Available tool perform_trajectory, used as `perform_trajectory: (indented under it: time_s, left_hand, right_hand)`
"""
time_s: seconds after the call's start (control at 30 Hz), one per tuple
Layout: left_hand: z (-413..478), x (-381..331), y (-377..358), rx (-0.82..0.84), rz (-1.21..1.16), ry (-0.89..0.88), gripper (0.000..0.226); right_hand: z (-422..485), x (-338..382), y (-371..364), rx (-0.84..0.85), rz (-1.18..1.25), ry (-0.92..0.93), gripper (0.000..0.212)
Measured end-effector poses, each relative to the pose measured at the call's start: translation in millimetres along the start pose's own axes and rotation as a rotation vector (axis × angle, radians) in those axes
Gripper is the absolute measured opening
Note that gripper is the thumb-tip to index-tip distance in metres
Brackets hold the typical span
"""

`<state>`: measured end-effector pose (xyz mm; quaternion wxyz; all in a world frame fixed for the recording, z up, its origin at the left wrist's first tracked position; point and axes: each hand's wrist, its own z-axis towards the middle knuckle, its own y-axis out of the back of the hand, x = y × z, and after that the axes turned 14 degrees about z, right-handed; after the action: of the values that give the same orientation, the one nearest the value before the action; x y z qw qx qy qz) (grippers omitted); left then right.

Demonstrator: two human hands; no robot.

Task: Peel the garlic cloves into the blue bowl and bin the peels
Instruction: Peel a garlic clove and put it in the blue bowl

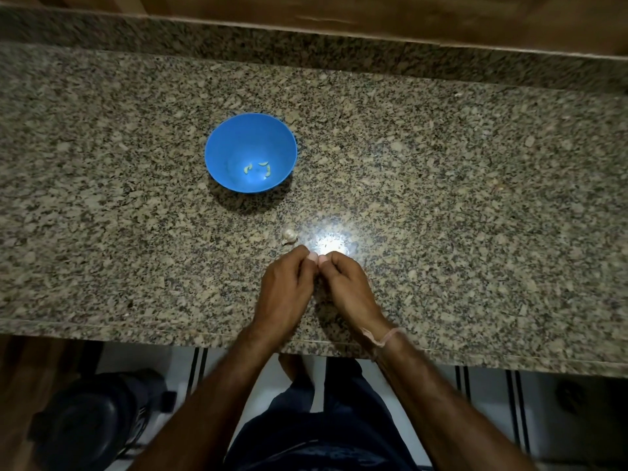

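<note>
A blue bowl (pixel 250 153) stands on the granite counter (pixel 441 198), with three pale peeled garlic cloves (pixel 258 168) at its bottom. A small unpeeled garlic piece (pixel 290 236) lies on the counter between the bowl and my hands. My left hand (pixel 287 290) and my right hand (pixel 346 283) are held together just in front of it, fingers curled, fingertips meeting. Whatever they pinch between them is hidden by the fingers.
A dark bin (pixel 95 413) stands on the floor below the counter's front edge, at lower left. A wooden ledge (pixel 373 18) runs along the back of the counter. A bright light reflection (pixel 331 241) sits just right of the garlic piece.
</note>
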<state>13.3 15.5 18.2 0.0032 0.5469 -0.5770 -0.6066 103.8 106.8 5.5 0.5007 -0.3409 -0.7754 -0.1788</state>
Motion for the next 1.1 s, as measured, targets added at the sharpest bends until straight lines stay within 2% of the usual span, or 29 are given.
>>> perform_trajectory:
  time_s: [0.07,0.23,0.4,0.47,0.53,0.6,0.67,0.73,0.8,0.87,0.93,1.0,1.03,1.1]
  left_hand:
    - [-1.4,1.4,-1.6,-0.060,0.039,-0.060,0.023]
    - [1.9,4.2,-6.1,-0.110,0.106,-0.114,0.027]
    - [-1.0,3.7,-8.1,-0.145,0.238,-0.237,0.029]
    - [0.8,3.0,-6.8,-0.096,0.134,-0.147,0.031]
    - [4.3,0.2,-4.6,0.035,-0.068,0.032,0.036]
    - [5.7,-1.9,-2.9,0.123,-0.232,0.138,0.038]
    - [3.3,-4.2,-4.6,0.068,-0.232,0.100,0.035]
    - [0.7,-1.7,-5.7,-0.064,-0.073,-0.063,0.030]
    - [1.9,1.1,-5.0,-0.095,0.042,-0.120,0.028]
    - [6.9,0.4,-0.6,0.037,-0.091,0.004,0.033]
    - [9.3,-3.2,5.0,0.263,-0.416,0.202,0.036]
    - [8.8,-9.2,7.8,0.352,-0.580,0.325,0.036]
    - [7.2,-10.5,5.4,0.299,-0.522,0.301,0.036]
    - [2.9,-4.4,-4.5,0.070,-0.170,0.107,0.035]
  right_hand:
    - [0.0,1.6,0.2,0.003,-0.042,0.011,0.032]
    - [-3.8,-5.4,0.4,-0.048,-0.380,0.264,0.036]
    - [0.0,-0.1,2.2,-0.037,-0.076,0.069,0.038]
    - [-2.1,1.5,0.1,-0.034,-0.156,0.137,0.037]
    - [-3.1,0.0,-0.7,-0.048,-0.337,0.303,0.034]
    - [-2.2,-1.6,0.5,-0.046,-0.428,0.397,0.033]
    - [-0.9,0.8,0.7,-0.037,-0.304,0.305,0.034]
    - [0.3,6.3,-1.3,-0.025,-0.067,0.100,0.034]
    - [-2.0,8.3,-2.4,-0.009,-0.001,0.016,0.032]
    - [-4.9,7.0,-2.3,-0.012,-0.082,0.126,0.032]
    - [-6.1,3.9,-0.8,-0.022,-0.233,0.271,0.032]
    - [-3.8,1.5,0.1,-0.022,-0.353,0.343,0.031]
    - [-0.9,0.3,1.1,-0.016,-0.352,0.326,0.031]
    - [4.4,1.4,3.3,-0.010,-0.250,0.201,0.033]
